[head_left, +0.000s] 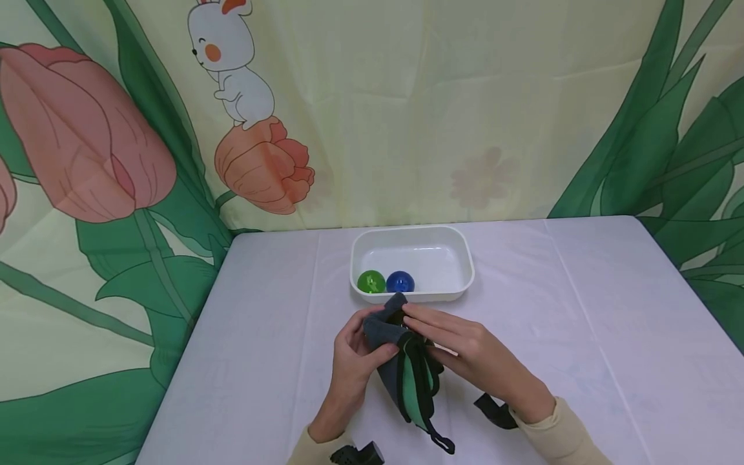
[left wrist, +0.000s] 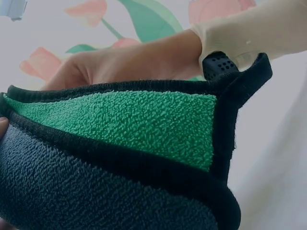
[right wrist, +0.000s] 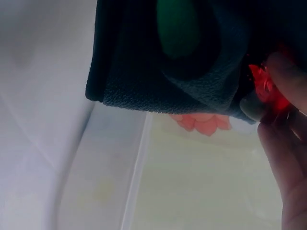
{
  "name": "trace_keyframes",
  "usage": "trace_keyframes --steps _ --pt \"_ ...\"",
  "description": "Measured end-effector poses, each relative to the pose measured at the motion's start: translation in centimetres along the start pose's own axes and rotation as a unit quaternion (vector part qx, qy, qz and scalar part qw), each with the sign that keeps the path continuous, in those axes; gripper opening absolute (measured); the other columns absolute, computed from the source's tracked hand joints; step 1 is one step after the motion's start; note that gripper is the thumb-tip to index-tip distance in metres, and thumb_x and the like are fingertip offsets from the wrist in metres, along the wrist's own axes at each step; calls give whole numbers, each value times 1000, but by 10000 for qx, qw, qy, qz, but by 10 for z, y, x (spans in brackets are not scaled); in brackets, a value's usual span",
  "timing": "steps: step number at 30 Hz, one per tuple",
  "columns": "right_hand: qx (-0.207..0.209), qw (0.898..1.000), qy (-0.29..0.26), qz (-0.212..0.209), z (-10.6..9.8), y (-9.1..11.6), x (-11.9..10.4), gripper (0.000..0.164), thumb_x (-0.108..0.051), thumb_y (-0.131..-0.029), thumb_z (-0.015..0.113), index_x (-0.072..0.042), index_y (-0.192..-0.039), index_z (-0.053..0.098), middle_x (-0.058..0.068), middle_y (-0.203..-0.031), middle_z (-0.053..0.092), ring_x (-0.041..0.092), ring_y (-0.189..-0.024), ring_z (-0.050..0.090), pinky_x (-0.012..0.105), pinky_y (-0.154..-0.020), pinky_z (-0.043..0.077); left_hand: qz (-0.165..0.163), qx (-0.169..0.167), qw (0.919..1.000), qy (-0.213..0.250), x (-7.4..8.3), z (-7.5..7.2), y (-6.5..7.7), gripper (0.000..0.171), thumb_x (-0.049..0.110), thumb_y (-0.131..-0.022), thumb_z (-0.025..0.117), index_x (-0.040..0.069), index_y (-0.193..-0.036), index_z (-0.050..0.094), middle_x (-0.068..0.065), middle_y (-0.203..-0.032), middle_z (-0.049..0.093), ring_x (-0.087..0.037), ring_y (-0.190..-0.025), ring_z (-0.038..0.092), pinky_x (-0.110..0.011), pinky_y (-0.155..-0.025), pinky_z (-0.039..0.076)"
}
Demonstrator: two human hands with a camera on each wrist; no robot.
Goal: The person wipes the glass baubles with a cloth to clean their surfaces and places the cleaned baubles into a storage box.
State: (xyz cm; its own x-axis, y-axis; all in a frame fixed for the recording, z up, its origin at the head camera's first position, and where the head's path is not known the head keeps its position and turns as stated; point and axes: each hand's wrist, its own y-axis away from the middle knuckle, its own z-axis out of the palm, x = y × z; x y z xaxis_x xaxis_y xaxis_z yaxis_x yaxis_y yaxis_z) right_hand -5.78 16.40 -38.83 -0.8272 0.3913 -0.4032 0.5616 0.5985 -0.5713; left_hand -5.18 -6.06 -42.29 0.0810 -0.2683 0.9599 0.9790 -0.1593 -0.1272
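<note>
A thick cloth (head_left: 389, 381), blue-grey on one face and green on the other, hangs folded between the two hands. Black edging runs round it, and a black loop sticks out at its lower corner. My left hand (head_left: 354, 361) grips the upper left part, thumb on the near face. In the right wrist view, a glossy red see-through ball (right wrist: 268, 91) sits between the fingers of my right hand (right wrist: 283, 163), partly hidden by them and the cloth. Seen from the head, the right hand (head_left: 465, 342) lies along the cloth's right side, fingertips at its upper fold.
Just beyond the hands stands a white tray (head_left: 438, 258). A green see-through ball (head_left: 371, 282) and a blue one lie side by side at its near left. A white cloth (head_left: 250, 374) covers the table, with a printed curtain behind. Black straps are on both wrists.
</note>
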Motion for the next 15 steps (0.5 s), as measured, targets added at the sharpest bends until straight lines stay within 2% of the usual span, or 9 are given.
trace_keyframes --steps 2,5,7,11,15 --pt "24 9997 -97 237 0 0 -1 48 -16 -95 66 -5 -141 54 9 -143 56 23 -129 56 18 -105 42 -6 -25 10000 2 0 0 -1 58 5 -80 79 2 -133 54 -19 -131 59 -21 -115 61 -29 -102 51" --pt "100 9975 -258 655 0 -1 -3 68 0 -78 81 -5 -141 55 8 -140 59 22 -125 60 16 -104 43 -5 -77 10000 -9 0 0 -1 59 6 -79 80 2 -133 54 -18 -131 59 -22 -115 61 -29 -103 51" --pt "185 9961 -367 779 0 -1 -4 75 6 -71 84 -5 -140 55 8 -138 61 22 -122 62 16 -102 44 12 -83 10000 -32 -1 0 -2 59 5 -79 80 2 -132 55 -18 -131 59 -22 -115 61 -29 -103 51" --pt "331 9964 -509 597 1 -3 -3 77 8 -69 84 -3 -140 55 10 -136 62 24 -119 64 15 -102 45 40 -27 10000 -74 -2 1 -2 59 4 -78 80 2 -131 55 -18 -131 59 -23 -116 61 -29 -104 50" --pt "273 9973 -498 455 2 -2 -1 82 10 -67 84 -4 -141 53 11 -138 60 24 -123 61 14 -106 41 8 54 9999 -91 -2 1 -2 57 3 -78 79 2 -131 56 -19 -131 59 -23 -116 60 -29 -103 50"
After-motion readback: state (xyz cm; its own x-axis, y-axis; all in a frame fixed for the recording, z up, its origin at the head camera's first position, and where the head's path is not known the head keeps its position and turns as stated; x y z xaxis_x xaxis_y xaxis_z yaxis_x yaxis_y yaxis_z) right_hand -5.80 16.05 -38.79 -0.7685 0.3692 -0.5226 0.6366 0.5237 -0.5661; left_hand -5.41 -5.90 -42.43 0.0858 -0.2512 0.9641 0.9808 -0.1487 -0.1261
